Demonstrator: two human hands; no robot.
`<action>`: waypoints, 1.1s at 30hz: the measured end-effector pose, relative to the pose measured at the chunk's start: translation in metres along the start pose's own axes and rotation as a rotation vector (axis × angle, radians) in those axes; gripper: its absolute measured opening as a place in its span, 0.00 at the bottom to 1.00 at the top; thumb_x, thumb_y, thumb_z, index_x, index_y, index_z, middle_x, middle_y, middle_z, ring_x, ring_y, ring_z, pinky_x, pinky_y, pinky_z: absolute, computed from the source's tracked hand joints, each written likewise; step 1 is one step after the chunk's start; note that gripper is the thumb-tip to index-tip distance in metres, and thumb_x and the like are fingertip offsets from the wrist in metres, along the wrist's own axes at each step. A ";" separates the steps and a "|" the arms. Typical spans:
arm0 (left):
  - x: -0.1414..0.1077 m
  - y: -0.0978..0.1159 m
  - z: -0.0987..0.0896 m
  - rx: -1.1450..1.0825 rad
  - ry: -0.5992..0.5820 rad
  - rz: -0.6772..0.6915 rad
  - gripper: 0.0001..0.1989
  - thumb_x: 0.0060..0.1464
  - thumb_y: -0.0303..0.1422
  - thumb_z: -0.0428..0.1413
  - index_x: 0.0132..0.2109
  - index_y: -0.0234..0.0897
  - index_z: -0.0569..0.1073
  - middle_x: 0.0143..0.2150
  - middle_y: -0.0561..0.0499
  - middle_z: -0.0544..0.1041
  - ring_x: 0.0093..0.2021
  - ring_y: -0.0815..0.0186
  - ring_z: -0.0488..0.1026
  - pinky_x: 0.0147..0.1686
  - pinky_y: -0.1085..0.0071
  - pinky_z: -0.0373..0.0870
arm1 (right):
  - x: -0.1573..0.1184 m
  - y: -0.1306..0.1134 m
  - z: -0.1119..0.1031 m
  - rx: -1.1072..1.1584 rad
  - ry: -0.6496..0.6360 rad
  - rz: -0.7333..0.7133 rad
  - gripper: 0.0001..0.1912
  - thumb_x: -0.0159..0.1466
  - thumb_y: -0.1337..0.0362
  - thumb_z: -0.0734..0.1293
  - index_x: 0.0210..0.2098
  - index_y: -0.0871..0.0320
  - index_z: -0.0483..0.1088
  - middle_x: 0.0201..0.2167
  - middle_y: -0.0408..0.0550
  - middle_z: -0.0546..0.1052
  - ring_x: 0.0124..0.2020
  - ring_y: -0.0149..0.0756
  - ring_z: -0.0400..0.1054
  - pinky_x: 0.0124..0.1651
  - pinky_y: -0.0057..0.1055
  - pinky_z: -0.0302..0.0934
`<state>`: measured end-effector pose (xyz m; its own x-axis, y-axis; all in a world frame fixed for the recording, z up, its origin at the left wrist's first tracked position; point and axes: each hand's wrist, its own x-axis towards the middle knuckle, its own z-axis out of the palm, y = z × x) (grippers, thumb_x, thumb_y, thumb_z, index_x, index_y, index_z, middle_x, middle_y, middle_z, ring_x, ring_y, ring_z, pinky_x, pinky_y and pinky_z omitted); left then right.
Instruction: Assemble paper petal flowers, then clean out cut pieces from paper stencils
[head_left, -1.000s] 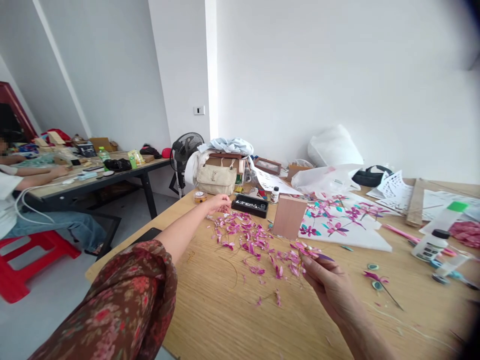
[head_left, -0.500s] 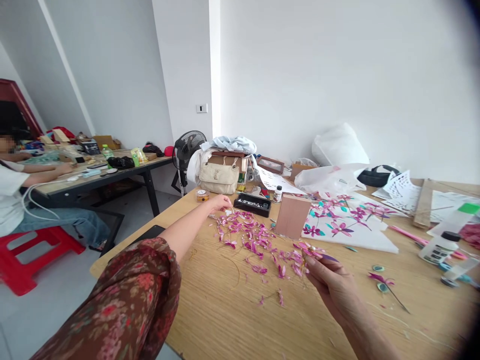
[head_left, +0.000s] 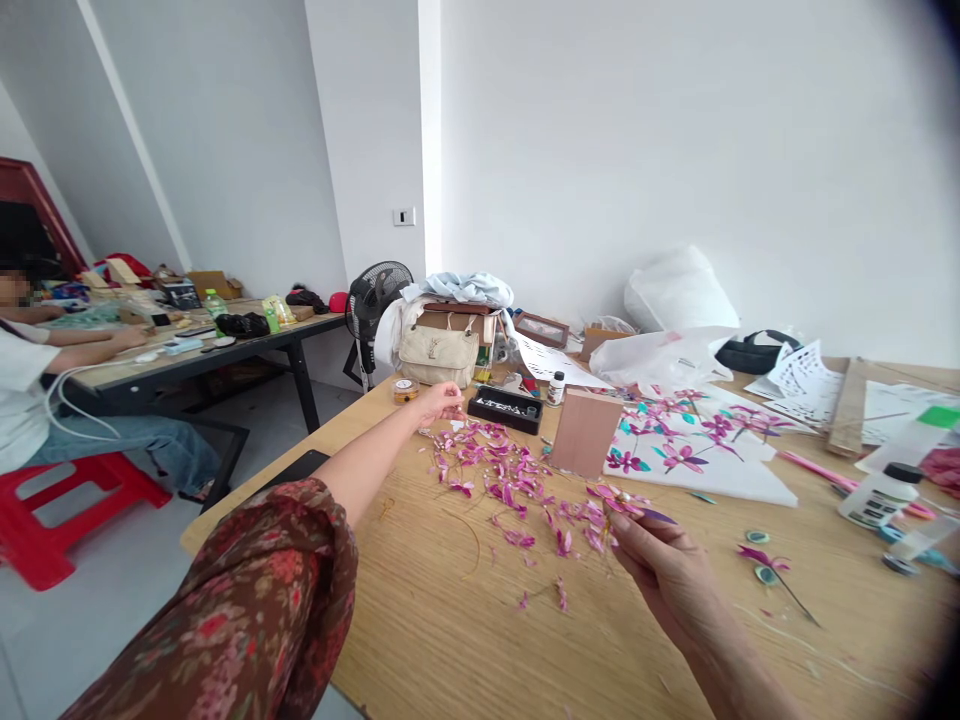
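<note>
My right hand [head_left: 664,555] pinches a purple-pink artificial flower [head_left: 621,498] between thumb and fingers, above the table's right middle. Farther out, my left hand [head_left: 441,402] is at the far left of the table with its fingers drawn together; whatever is in them is too small to make out. Beside its fingertips lies a black tray [head_left: 505,424] with small white pieces. Loose pink petals [head_left: 499,465] are scattered over the wood between my hands. A small round container [head_left: 406,391] with amber contents stands just left of my left hand.
An upright wooden block [head_left: 586,435] stands behind my right hand, beside a white sheet [head_left: 742,487] bearing finished flowers. At right are a black-capped bottle [head_left: 879,497] and a single flower stem [head_left: 784,580]. A beige bag [head_left: 439,357] sits at the back. Another person [head_left: 30,380] sits at the left table.
My left hand has lifted slightly and drawn back a little to the left from the far petals. My right hand keeps its place with the flower.
</note>
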<state>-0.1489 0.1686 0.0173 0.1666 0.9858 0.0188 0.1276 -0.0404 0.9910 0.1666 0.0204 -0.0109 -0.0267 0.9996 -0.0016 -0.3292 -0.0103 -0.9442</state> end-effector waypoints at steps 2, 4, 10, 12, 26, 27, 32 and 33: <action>0.000 0.000 0.001 0.034 0.013 -0.008 0.10 0.48 0.32 0.56 0.31 0.36 0.60 0.22 0.60 0.67 0.24 0.73 0.72 0.35 0.70 0.70 | 0.000 0.001 -0.001 0.000 -0.013 0.001 0.15 0.40 0.58 0.76 0.22 0.59 0.70 0.15 0.38 0.61 0.15 0.23 0.48 0.16 0.23 0.43; 0.001 0.000 0.001 0.086 0.026 -0.030 0.09 0.49 0.32 0.55 0.30 0.36 0.60 0.21 0.59 0.67 0.23 0.73 0.72 0.32 0.71 0.70 | 0.001 0.001 -0.001 0.002 -0.020 0.002 0.15 0.40 0.58 0.76 0.22 0.59 0.70 0.14 0.37 0.60 0.15 0.22 0.47 0.16 0.24 0.43; 0.003 0.001 -0.001 0.301 -0.037 -0.141 0.08 0.43 0.32 0.59 0.26 0.32 0.68 0.21 0.52 0.73 0.26 0.70 0.72 0.25 0.77 0.65 | 0.000 0.001 -0.002 -0.015 -0.020 0.011 0.15 0.39 0.58 0.76 0.17 0.58 0.67 0.13 0.38 0.59 0.14 0.24 0.50 0.16 0.25 0.44; 0.004 0.005 -0.004 0.352 -0.062 -0.151 0.07 0.43 0.32 0.59 0.26 0.32 0.70 0.23 0.52 0.74 0.27 0.70 0.72 0.24 0.78 0.64 | 0.000 0.001 -0.002 -0.020 -0.017 0.009 0.15 0.39 0.58 0.76 0.18 0.57 0.67 0.13 0.38 0.60 0.14 0.24 0.50 0.16 0.25 0.44; -0.032 0.028 0.018 0.536 -0.519 -0.213 0.03 0.37 0.25 0.60 0.26 0.34 0.75 0.22 0.51 0.76 0.22 0.69 0.72 0.25 0.75 0.68 | -0.001 -0.002 0.000 0.027 -0.012 0.010 0.16 0.38 0.59 0.77 0.18 0.60 0.68 0.15 0.37 0.59 0.16 0.21 0.46 0.16 0.22 0.42; -0.035 0.029 0.019 0.547 -0.538 -0.203 0.04 0.38 0.25 0.59 0.26 0.35 0.75 0.22 0.52 0.76 0.22 0.69 0.72 0.25 0.75 0.68 | 0.000 -0.002 -0.001 0.032 -0.013 0.008 0.16 0.38 0.60 0.77 0.18 0.60 0.68 0.15 0.37 0.58 0.16 0.21 0.46 0.16 0.22 0.42; -0.044 0.032 0.025 0.658 -0.579 -0.121 0.06 0.40 0.24 0.56 0.29 0.36 0.76 0.22 0.52 0.75 0.23 0.70 0.71 0.23 0.78 0.65 | 0.000 -0.002 -0.002 0.033 -0.022 -0.002 0.15 0.39 0.60 0.76 0.19 0.60 0.68 0.15 0.37 0.57 0.15 0.20 0.44 0.15 0.21 0.41; -0.046 0.031 0.029 0.693 -0.583 -0.102 0.06 0.39 0.23 0.57 0.28 0.36 0.76 0.22 0.53 0.75 0.22 0.70 0.70 0.22 0.78 0.64 | 0.001 -0.001 -0.002 0.028 -0.024 -0.004 0.15 0.39 0.60 0.76 0.19 0.60 0.68 0.15 0.37 0.58 0.15 0.20 0.45 0.15 0.21 0.41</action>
<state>-0.1247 0.1170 0.0430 0.5657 0.7594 -0.3215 0.6968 -0.2316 0.6788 0.1686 0.0213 -0.0104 -0.0477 0.9988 0.0103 -0.3558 -0.0074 -0.9345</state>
